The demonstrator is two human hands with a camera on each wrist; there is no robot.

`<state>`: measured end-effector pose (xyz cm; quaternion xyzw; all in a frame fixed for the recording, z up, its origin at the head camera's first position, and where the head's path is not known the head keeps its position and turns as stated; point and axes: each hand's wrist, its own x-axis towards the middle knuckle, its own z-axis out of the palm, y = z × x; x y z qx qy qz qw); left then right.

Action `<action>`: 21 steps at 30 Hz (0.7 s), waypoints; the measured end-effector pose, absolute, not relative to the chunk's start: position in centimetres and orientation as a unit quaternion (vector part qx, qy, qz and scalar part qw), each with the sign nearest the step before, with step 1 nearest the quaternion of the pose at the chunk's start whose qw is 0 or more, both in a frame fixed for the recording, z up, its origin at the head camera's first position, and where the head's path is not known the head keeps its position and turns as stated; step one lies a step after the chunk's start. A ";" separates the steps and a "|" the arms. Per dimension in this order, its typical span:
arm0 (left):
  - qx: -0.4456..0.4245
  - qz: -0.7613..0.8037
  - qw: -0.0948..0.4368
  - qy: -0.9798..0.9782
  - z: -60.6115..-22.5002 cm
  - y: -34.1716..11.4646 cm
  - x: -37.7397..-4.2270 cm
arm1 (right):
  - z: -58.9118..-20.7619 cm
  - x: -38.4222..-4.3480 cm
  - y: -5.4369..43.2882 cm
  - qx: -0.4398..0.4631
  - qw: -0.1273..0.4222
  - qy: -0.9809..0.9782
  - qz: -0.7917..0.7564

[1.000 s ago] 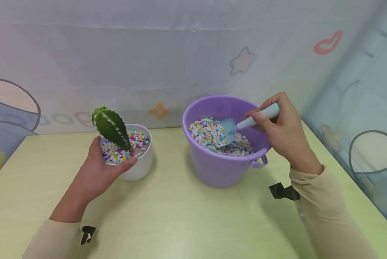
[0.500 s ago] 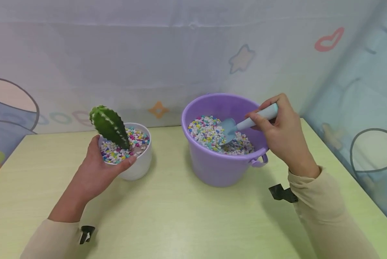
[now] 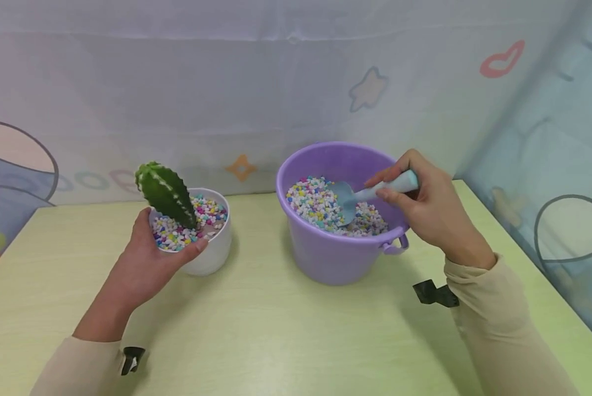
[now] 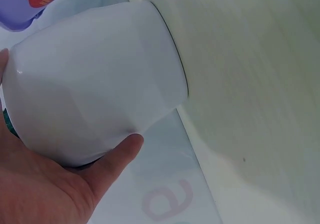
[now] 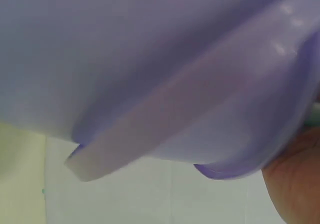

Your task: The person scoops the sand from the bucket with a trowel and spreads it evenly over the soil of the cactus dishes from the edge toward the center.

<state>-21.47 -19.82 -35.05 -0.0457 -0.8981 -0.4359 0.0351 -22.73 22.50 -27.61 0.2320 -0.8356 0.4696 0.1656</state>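
My left hand (image 3: 149,261) grips a white flowerpot (image 3: 209,256) by its near left side, thumb along the front rim. In the left wrist view the pot (image 4: 100,79) fills much of the picture, one finger (image 4: 117,156) against its wall. A green cactus (image 3: 164,190) leans left in the pot, among colored pebbles (image 3: 177,234). My right hand (image 3: 431,206) holds a light blue shovel (image 3: 382,190) by its handle over a purple bucket (image 3: 330,258). The shovel's blade is partly sunk in the bucket's mixed pebbles (image 3: 313,203). The right wrist view mostly shows the bucket's outer wall (image 5: 125,49).
Both containers stand on a pale wooden table (image 3: 256,335), the bucket to the right of the pot. The bucket's handle (image 3: 396,246) hangs at its right side. A printed cloth (image 3: 202,88) hangs close behind the table, another along the right.
My right hand has shifted slightly and lowered the shovel's handle, so its blade sits at a changed angle in the pebbles. The left hand and pot stay nearly still.
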 end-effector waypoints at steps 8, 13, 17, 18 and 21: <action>-0.040 -0.431 0.036 -0.901 -35.3 -19.8 -21.4 | -27.7 -22.6 21.9 0.217 0.185 -0.849 0.445; -0.037 -0.425 0.035 -0.904 -35.3 -19.7 -21.5 | -28.0 -22.5 20.8 0.143 0.246 -0.861 0.421; -0.039 -0.422 0.040 -0.905 -35.2 -19.7 -21.5 | -27.8 -22.4 20.5 0.099 0.254 -0.875 0.400; -0.038 -0.421 0.042 -0.905 -35.1 -19.7 -21.4 | -27.7 -22.4 20.5 0.094 0.248 -0.879 0.397; -0.038 -0.423 0.043 -0.904 -35.1 -19.6 -21.4 | -27.5 -22.4 20.6 0.089 0.225 -0.891 0.384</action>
